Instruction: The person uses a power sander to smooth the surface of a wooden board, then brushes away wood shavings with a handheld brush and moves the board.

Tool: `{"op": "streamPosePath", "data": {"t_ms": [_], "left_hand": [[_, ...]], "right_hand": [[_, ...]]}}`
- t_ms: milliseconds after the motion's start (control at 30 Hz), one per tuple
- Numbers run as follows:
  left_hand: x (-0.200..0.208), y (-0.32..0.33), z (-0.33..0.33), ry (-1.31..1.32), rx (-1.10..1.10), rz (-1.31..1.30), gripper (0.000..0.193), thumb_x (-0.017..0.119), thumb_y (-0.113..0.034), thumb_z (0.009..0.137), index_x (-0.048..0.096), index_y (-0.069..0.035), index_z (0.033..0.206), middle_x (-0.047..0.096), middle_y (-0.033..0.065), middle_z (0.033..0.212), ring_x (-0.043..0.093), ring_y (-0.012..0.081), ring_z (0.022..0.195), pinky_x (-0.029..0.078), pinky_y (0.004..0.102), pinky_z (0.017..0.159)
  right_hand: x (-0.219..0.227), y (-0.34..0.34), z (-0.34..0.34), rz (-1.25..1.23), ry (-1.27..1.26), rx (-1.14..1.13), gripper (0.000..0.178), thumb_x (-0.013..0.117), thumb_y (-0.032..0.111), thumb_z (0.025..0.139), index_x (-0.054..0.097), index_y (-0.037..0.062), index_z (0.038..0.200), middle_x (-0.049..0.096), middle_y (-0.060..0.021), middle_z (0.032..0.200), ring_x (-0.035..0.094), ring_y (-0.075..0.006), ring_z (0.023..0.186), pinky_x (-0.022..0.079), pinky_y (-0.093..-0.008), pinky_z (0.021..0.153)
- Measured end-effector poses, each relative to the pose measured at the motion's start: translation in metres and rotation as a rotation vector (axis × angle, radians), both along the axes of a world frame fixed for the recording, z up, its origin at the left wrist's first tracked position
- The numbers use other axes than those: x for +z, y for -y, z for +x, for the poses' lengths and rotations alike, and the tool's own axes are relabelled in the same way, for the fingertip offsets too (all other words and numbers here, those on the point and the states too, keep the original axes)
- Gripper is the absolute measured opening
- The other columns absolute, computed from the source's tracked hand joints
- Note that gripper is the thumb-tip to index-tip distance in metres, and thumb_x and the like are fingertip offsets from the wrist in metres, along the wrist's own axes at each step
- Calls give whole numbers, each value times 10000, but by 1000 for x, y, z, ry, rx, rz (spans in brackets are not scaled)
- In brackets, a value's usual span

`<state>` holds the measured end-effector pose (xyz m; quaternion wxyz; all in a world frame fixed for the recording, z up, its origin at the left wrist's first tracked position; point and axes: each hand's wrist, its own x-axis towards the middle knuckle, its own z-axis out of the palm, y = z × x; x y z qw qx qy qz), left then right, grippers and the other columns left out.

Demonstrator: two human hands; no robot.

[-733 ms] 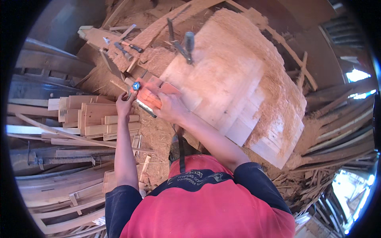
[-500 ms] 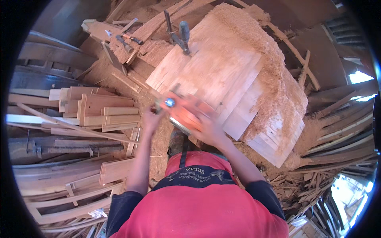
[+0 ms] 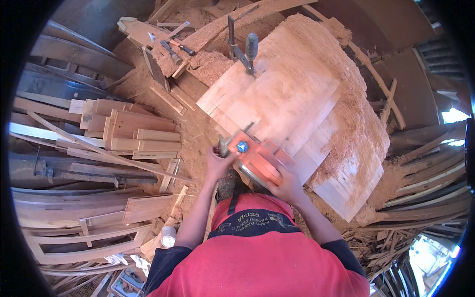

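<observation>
Both forearms reach forward, converging. Right hand [image 3: 286, 186] closed on the rear end of the orange planer [image 3: 259, 161], which is at the board's [image 3: 277, 101] near edge. Left hand [image 3: 216, 162] at planer's front, fingers curled; can't tell if gripping.

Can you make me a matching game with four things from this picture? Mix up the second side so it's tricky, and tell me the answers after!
Things:
1. Power tool
2. Clamp
3. White tub
4. Right hand

Clues:
A. Down beside the left forearm
B. Gripping something at its right-hand end
C. Orange, with a blue knob
D. At the edge of the big wooden panel, its dark handle sticking up

Right pairs:
1-C
2-D
3-A
4-B
</observation>
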<state>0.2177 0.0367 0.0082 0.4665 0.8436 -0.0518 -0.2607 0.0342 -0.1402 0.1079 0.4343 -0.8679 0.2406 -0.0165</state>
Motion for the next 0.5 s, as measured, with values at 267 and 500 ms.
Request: {"op": "streamPosePath", "data": {"t_ms": [267, 500], "left_hand": [[-27, -20, 172, 200, 119, 8, 771, 925, -441, 687, 585, 77, 1144, 647, 135, 1010, 613, 201, 903, 516, 332, 798], [-49, -57, 260, -8, 141, -89, 495, 783, -359, 902, 668, 53, 1151, 685, 37, 972, 599, 94, 805, 476, 248, 674]], "right_hand": [[-8, -12, 174, -23, 16, 90, 442, 712, 304, 834, 640, 12, 1157, 690, -243, 1023, 680, -431, 919, 546, -510, 819], [-26, -21, 234, 30, 144, 98, 359, 702, 240, 795, 622, -43, 1000, 698, -253, 865, 694, -432, 843, 561, -517, 758]]}}
